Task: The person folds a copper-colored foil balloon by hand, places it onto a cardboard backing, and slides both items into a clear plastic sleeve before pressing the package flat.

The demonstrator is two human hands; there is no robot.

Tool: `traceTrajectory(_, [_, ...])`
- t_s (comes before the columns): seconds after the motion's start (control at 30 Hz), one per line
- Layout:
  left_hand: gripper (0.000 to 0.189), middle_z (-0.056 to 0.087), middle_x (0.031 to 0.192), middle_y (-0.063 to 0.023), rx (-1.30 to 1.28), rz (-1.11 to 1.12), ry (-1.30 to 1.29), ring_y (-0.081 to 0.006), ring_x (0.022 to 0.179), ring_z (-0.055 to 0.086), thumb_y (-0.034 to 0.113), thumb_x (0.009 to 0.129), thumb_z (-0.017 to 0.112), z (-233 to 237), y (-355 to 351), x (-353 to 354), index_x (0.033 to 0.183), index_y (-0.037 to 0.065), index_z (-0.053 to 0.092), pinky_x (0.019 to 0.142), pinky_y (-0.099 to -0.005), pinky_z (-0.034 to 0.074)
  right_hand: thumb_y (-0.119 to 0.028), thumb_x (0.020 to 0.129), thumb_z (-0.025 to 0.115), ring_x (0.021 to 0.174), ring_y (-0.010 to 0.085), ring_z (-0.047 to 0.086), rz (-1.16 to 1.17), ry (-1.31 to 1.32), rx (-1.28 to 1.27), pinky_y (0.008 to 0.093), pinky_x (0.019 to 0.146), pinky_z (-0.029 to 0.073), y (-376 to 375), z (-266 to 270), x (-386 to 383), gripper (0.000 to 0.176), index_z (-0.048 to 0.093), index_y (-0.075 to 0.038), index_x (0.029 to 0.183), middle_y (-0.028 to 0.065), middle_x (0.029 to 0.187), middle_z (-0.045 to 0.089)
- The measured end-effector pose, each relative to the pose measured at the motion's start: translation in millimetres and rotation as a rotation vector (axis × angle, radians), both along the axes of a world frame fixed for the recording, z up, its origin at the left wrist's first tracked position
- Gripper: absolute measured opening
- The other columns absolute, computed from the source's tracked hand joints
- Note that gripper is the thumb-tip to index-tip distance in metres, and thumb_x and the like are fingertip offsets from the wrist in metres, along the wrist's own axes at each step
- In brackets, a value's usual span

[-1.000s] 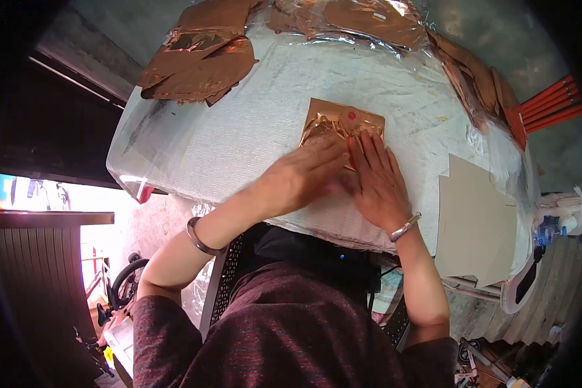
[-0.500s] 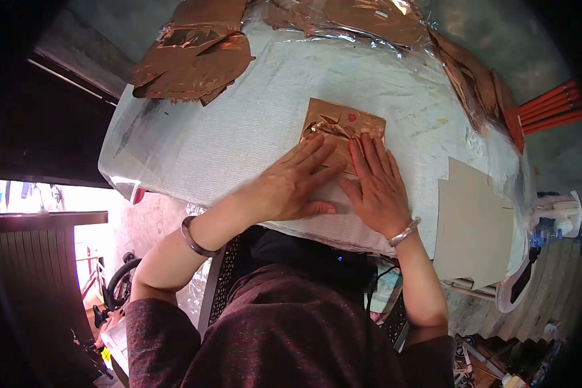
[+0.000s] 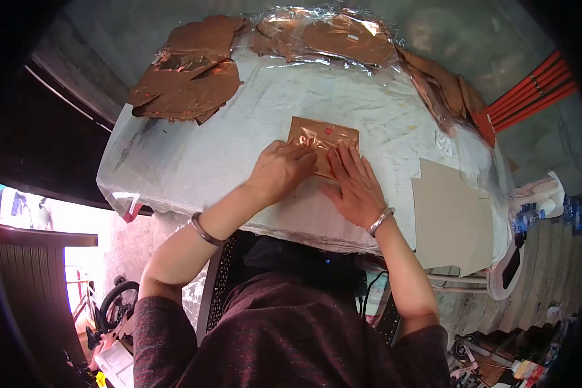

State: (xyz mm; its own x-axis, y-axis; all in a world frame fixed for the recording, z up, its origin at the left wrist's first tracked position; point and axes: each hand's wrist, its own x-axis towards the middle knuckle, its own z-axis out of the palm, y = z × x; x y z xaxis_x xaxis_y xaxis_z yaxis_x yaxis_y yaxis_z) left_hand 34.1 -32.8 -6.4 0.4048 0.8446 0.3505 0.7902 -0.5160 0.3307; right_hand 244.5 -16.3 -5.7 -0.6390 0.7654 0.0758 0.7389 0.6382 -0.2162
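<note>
A small, flat, copper-brown folded packet (image 3: 344,136) lies in the middle of the white-covered table, shiny and creased, with a small red mark near its top edge. My left hand (image 3: 279,172) is at its left side, fingers curled and pressed together on the crumpled shiny part; the fingertips are partly hidden. Flat on its lower right part rests my right hand (image 3: 355,186), fingers stretched out and thumb apart.
Copper-brown sheets (image 3: 191,87) lie at the table's far left. Clear plastic-wrapped brown pieces (image 3: 343,42) line the back edge, and more brown sheets (image 3: 436,90) the right. Grey-beige cardboard (image 3: 452,220) lies at the right front. Orange poles (image 3: 530,90) stand beyond.
My left hand has gone from spread fingers to curled fingers at the packet's left side. The right hand stays flat on the packet. The whole view has shifted slightly.
</note>
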Motion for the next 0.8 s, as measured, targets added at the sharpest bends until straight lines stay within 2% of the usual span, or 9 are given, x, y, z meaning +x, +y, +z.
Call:
traceTrajectory(0.07, [0.024,0.065,0.102,-0.0058,0.136,0.006,0.138,-0.0251,0.105,0.057,0.02,0.076,0.067,0.0,6.9,2.1,0.097,0.009,0.064,0.088,-0.037,0.044,-0.046,0.091,0.044,0.141,0.031,0.015,-0.006,0.001,-0.006,0.0455,0.112,0.017,0.5,0.5,-0.7,0.067,0.031,-0.003,0.141,0.0169,0.151,0.02])
traceTrajectory(0.2, [0.027,0.062,0.104,-0.0088,0.127,-0.004,-0.047,-0.0291,0.098,0.058,0.014,0.071,0.068,-9.8,24.2,5.6,0.096,0.006,0.062,0.09,-0.0392,0.043,-0.047,0.092,0.043,0.141,0.0314,0.015,-0.006,0.003,-0.017,0.0458,0.112,0.017,-0.6,4.0,-1.5,0.068,0.031,-0.002,0.141,0.0177,0.15,0.021])
traceTrajectory(0.3, [0.036,0.055,0.117,-0.0132,0.132,-0.067,-0.161,-0.0328,0.107,0.053,0.01,0.072,0.067,-12.9,32.4,2.6,0.106,0.003,0.059,0.094,-0.0402,0.04,-0.047,0.092,0.043,0.141,0.0316,0.015,-0.005,0.019,-0.014,0.0459,0.112,0.017,-0.7,3.8,-0.9,0.068,0.029,-0.003,0.142,0.0175,0.15,0.02])
traceTrajectory(0.37, [0.039,0.044,0.132,-0.0158,0.078,-0.071,0.03,-0.0344,0.121,0.042,0.017,0.083,0.057,-7.7,36.7,-3.0,0.119,0.003,0.052,0.1,-0.0418,0.036,-0.047,0.092,0.043,0.141,0.0316,0.015,-0.008,0.006,-0.021,0.0458,0.112,0.017,-1.5,3.3,-0.8,0.068,0.029,-0.004,0.143,0.0175,0.151,0.019])
traceTrajectory(0.4, [0.039,0.044,0.132,-0.0158,0.078,-0.074,0.03,-0.0344,0.121,0.042,0.017,0.083,0.057,-7.9,36.9,-5.2,0.119,0.003,0.052,0.1,-0.0418,0.036,-0.047,0.092,0.043,0.141,0.0317,0.015,-0.01,-0.004,-0.021,0.0457,0.112,0.016,-1.1,3.2,-0.6,0.069,0.028,-0.005,0.143,0.0174,0.151,0.018])
traceTrajectory(0.47, [0.049,0.037,0.14,-0.0153,-0.005,-0.041,0.205,-0.0341,0.131,0.031,0.024,0.091,0.049,-8.5,34.3,-9.1,0.135,0.005,0.039,0.106,-0.0425,0.03,-0.047,0.091,0.044,0.141,0.0316,0.014,-0.008,0.008,-0.025,0.0456,0.112,0.016,-0.9,1.0,0.4,0.069,0.027,-0.005,0.143,0.0175,0.151,0.017])
traceTrajectory(0.63, [0.051,0.03,0.146,-0.0134,-0.134,-0.012,0.233,-0.0331,0.137,0.024,0.03,0.096,0.041,-4.2,33.9,-8.5,0.141,0.007,0.033,0.111,-0.0438,0.023,-0.047,0.09,0.047,0.141,0.0312,0.016,-0.051,0.073,-0.037,0.0449,0.113,0.014,-1.9,7.3,-8.0,0.071,0.027,-0.004,0.143,0.0177,0.151,0.02])
traceTrajectory(0.7, [0.052,0.029,0.147,-0.0129,-0.182,-0.01,0.26,-0.0327,0.138,0.022,0.03,0.096,0.041,-5.4,32.1,-8.0,0.142,0.008,0.032,0.111,-0.044,0.022,-0.047,0.088,0.05,0.14,0.0303,0.018,0.043,0.108,0.047,0.0452,0.113,0.012,-7.0,11.9,-28.0,0.075,0.028,0.001,0.141,0.0181,0.149,0.024])
traceTrajectory(0.8, [0.052,0.028,0.148,-0.0129,-0.162,0.001,0.268,-0.032,0.139,0.021,0.03,0.096,0.039,-4.9,33.1,-7.4,0.143,0.01,0.03,0.112,-0.0437,0.022,-0.048,0.087,0.051,0.139,0.0298,0.021,-0.018,0.146,0.138,0.0446,0.114,0.012,-7.2,5.8,-41.3,0.078,0.03,0.006,0.138,0.0188,0.146,0.029])
